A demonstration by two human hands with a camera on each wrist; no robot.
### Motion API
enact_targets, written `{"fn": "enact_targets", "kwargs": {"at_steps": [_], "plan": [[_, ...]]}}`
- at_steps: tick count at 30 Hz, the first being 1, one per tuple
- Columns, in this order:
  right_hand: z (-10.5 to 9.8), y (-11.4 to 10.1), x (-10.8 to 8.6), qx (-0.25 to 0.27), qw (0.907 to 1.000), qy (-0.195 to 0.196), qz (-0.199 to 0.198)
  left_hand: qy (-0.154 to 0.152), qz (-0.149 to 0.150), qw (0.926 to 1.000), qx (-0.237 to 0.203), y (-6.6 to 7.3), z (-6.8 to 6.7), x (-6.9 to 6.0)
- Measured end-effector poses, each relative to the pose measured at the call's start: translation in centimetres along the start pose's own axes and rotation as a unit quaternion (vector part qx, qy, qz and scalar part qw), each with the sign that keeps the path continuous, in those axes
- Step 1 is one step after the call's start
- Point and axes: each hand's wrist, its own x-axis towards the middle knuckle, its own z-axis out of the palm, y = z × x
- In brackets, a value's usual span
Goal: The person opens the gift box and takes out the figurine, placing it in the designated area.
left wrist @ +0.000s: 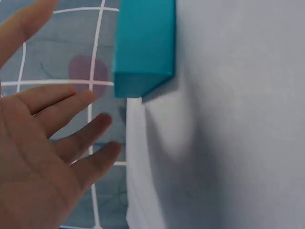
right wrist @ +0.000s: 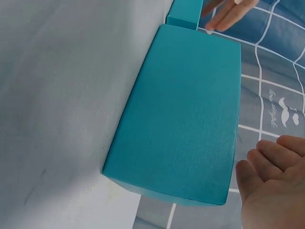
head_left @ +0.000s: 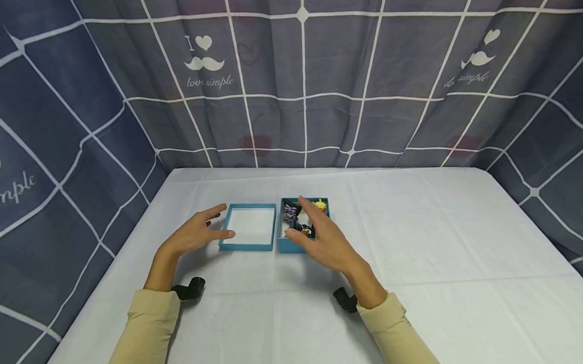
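Observation:
A square teal box [head_left: 293, 246] stands on the table with small figures inside, among them a dark purple one [head_left: 291, 213] and a yellow-and-red one [head_left: 321, 205]. Just left of it lies its shallow teal lid [head_left: 246, 247], white inside face up. My right hand [head_left: 325, 239] hovers over the box, fingers spread and holding nothing; it hides part of the contents. At the lid's left edge is my left hand [head_left: 193, 235], its fingers apart and empty. In the left wrist view those fingers are clear of the teal lid [left wrist: 145, 43]; the right wrist view shows the box's side [right wrist: 176, 109].
A white cloth covers the table [head_left: 439, 224]. Dark grid-patterned curtains [head_left: 276, 69] enclose the back and both sides. A black device is strapped at each wrist, one on the left [head_left: 191, 289] and one on the right [head_left: 345, 300].

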Motion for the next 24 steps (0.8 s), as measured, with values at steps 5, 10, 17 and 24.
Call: {"fn": "enact_targets", "kwargs": {"at_steps": [5, 10, 17, 24], "plan": [[-0.3, 0.3, 0.0, -0.001, 0.9998, 0.007, -0.017, 0.014, 0.021, 0.9996, 0.012, 1.3, 0.4, 0.1], [-0.6, 0.7, 0.0, 0.000, 0.9996, 0.018, -0.020, 0.004, 0.045, 0.9990, 0.006, 2.8, 2.1, 0.5], [-1.2, 1.1, -0.1, 0.003, 0.9997, 0.023, -0.011, -0.009, 0.064, 0.9979, -0.007, 4.3, 4.7, 1.2], [-1.7, 1.6, -0.1, 0.003, 0.9997, 0.026, -0.004, -0.016, 0.086, 0.9951, -0.046, 4.5, 6.0, 1.9]]}}
